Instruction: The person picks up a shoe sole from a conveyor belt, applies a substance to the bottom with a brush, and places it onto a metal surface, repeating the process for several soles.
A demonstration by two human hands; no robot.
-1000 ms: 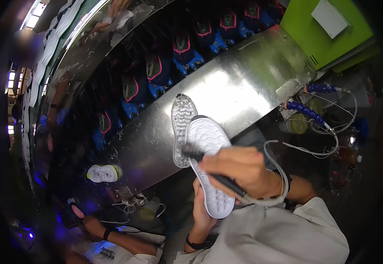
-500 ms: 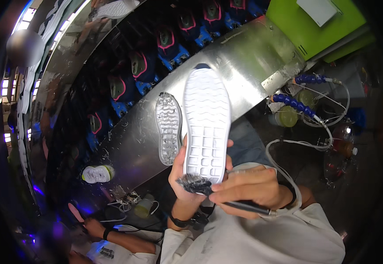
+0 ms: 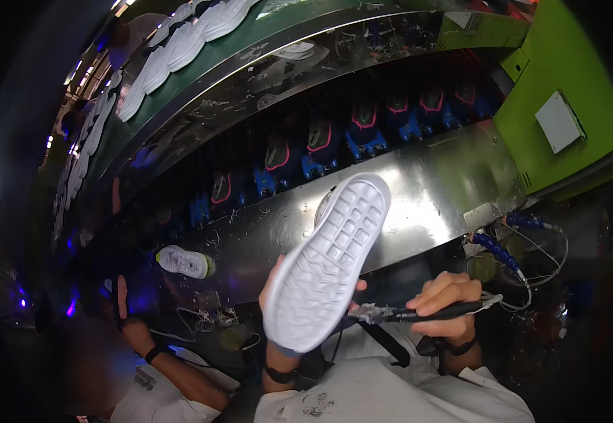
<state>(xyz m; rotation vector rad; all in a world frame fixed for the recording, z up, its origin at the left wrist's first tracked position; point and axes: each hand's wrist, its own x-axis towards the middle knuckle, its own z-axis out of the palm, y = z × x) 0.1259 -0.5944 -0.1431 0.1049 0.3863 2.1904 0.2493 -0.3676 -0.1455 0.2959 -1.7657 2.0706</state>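
White, overlapping shoe soles (image 3: 183, 53) in a slanting row on a green belt (image 3: 271, 32) at upper left. Below, a co-worker's hand (image 3: 136, 335) beside a flat pink strip (image 3: 122, 299); too dim to tell whether gripped. Farther right, flat on the brushed-metal tabletop (image 3: 243, 233), a small white sole-shaped piece with a yellow-green end (image 3: 180, 261). Along the tabletop's far side, dark shoes with pink-trimmed openings (image 3: 320, 137) above blue holders (image 3: 368, 146). At the centre, raised and tilted across the tabletop's near edge, a large white moulded sole (image 3: 327, 264), grid pattern toward the upper end, wavy ridges toward the lower. Left hand (image 3: 270, 283) clamped on it from beneath, fingertips at its right edge. Behind its upper part, mostly hidden, a grey sole (image 3: 323, 204). Just beside its lower right edge, a black-handled brush (image 3: 398, 315); contact impossible to tell. Right hand (image 3: 451, 290) closed around the handle, apart from the left. Beyond, blue segmented hoses (image 3: 495, 252), then a bright green cabinet (image 3: 560, 56) with a white rectangular pad (image 3: 560, 121).
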